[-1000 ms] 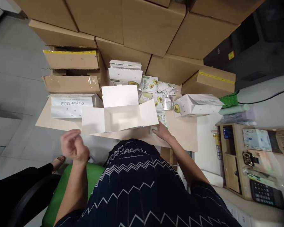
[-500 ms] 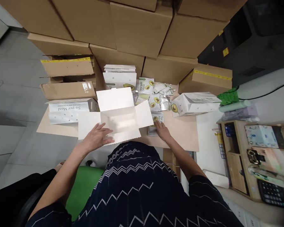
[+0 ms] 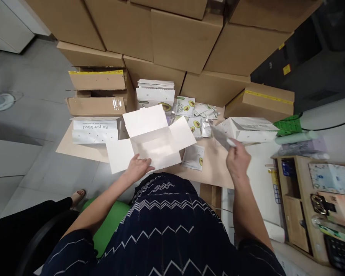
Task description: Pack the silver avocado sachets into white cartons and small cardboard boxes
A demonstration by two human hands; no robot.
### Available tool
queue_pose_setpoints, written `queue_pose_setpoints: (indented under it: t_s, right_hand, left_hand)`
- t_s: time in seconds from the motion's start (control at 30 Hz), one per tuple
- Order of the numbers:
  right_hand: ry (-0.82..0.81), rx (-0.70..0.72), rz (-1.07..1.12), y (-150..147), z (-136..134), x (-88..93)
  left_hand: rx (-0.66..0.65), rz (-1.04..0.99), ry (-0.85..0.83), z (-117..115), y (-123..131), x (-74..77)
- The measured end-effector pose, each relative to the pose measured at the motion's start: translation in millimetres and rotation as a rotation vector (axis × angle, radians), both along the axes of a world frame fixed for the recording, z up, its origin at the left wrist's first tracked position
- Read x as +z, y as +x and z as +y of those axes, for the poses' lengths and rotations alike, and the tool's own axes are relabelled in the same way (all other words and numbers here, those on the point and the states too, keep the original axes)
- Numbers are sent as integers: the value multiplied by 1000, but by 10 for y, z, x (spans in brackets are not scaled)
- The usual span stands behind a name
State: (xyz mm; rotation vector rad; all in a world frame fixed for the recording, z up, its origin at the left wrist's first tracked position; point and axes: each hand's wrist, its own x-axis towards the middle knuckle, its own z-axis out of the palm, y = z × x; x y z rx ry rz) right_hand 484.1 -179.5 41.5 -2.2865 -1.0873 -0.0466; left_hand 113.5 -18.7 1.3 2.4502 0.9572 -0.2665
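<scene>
An open white carton [image 3: 153, 143] with its flaps spread lies on the low wooden table [image 3: 215, 165] in front of me. My left hand [image 3: 138, 168] rests on the carton's near flap, fingers curled over its edge. My right hand [image 3: 237, 159] is lifted to the right of the carton and pinches a silvery sachet [image 3: 221, 138], which looks blurred. One avocado-printed sachet [image 3: 194, 157] lies flat on the table between the carton and my right hand. A heap of similar sachets [image 3: 198, 115] lies farther back.
Brown cardboard boxes [image 3: 184, 38] are stacked behind the table. White "Su-per Meal" cartons lie at the left [image 3: 94, 130], at the back [image 3: 155, 94] and at the right [image 3: 247, 128]. A wooden organiser [image 3: 304, 199] stands at the right. I sit on a green chair [image 3: 106, 226].
My left hand came in from the left and settled on the carton's near flap. My right hand rose from the table to the right, lifting a sachet; one sachet stays on the table.
</scene>
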Motion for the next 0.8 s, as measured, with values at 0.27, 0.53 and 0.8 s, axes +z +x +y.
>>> queue_pose_setpoints:
  t_s: [0.27, 0.53, 0.8]
  right_hand:
    - [78, 224, 261, -977, 404, 739]
    - [-449, 632, 203, -1383, 1112, 284]
    - [-760, 821, 434, -1739, 1496, -175]
  left_hand:
    - [176, -64, -60, -419, 941, 58]
    - [-56, -39, 150, -55, 79, 121]
    - [-81, -178, 291, 3, -89, -220]
